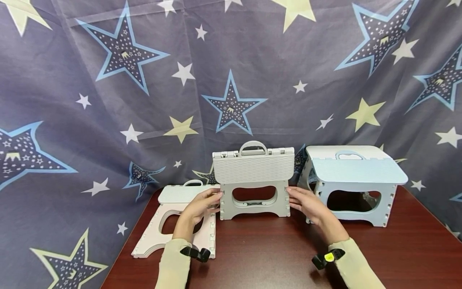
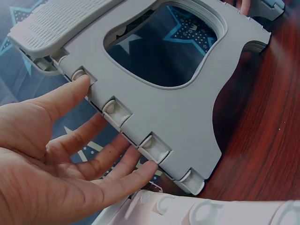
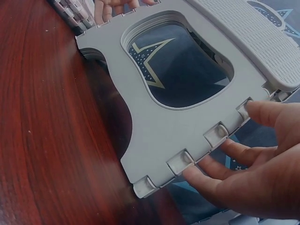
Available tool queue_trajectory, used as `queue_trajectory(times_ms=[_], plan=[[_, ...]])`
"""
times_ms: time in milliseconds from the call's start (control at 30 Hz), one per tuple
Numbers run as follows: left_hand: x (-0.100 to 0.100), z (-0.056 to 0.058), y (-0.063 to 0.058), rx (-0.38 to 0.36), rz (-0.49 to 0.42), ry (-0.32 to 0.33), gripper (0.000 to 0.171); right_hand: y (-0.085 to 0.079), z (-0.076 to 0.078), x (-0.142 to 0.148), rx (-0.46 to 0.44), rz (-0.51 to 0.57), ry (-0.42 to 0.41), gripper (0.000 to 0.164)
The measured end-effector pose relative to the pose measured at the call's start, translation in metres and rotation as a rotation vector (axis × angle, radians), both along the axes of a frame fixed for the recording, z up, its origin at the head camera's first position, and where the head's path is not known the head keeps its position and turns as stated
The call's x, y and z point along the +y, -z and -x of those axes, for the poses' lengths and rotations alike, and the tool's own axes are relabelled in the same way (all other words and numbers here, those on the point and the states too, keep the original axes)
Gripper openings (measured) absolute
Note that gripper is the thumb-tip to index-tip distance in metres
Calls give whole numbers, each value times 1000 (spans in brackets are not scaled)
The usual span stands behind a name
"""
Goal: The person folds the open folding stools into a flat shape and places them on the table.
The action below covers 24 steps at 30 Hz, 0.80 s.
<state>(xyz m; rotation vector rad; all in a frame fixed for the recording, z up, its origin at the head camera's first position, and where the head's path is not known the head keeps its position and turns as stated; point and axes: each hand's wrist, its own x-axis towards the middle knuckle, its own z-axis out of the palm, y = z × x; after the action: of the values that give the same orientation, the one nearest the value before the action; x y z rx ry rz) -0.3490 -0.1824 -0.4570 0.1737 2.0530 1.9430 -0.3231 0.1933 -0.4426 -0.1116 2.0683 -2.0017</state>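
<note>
From where I stand, the grey stool [image 1: 254, 170] is upright at twelve o'clock on the dark red worktop [image 1: 252, 257], counting the person's side as six. It looks folded, or nearly so: its textured panel faces the person above a legged panel with a rounded opening, and a looped handle [image 1: 253, 143] tops it. The left hand [image 1: 200, 206] has hold of the stool's side edge at nine o'clock, the grip narrowed onto it, thumb on the front and fingers bent round the edge. The right hand [image 1: 309, 204] does likewise at three o'clock, thumb by a notch, fingers curled at the edge. At ten o'clock on the worktop lies a pink stool [image 1: 210, 237], folded, its handle end toward the far side, just beside the grey one. A pale blue stool [image 1: 361, 170] stands unfolded at two o'clock, its seat level. Both arms reach in from six, pale sleeves [image 1: 174, 261] with a black wrist device [image 1: 195, 253] at each cuff. Behind everything, at twelve, hangs a star-printed cloth [image 1: 281, 60].
</note>
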Motion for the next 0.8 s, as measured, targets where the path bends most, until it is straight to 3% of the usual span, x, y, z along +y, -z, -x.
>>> queue_trajectory(times_ms=[600, 800], plan=[[2, -1, -2, -38, 18, -14, 52, 3, 0, -1, -1, -26, -6, 60], [5, -1, -2, -38, -13, -38, 47, 4, 1, -2, 1, -38, 13, 57]])
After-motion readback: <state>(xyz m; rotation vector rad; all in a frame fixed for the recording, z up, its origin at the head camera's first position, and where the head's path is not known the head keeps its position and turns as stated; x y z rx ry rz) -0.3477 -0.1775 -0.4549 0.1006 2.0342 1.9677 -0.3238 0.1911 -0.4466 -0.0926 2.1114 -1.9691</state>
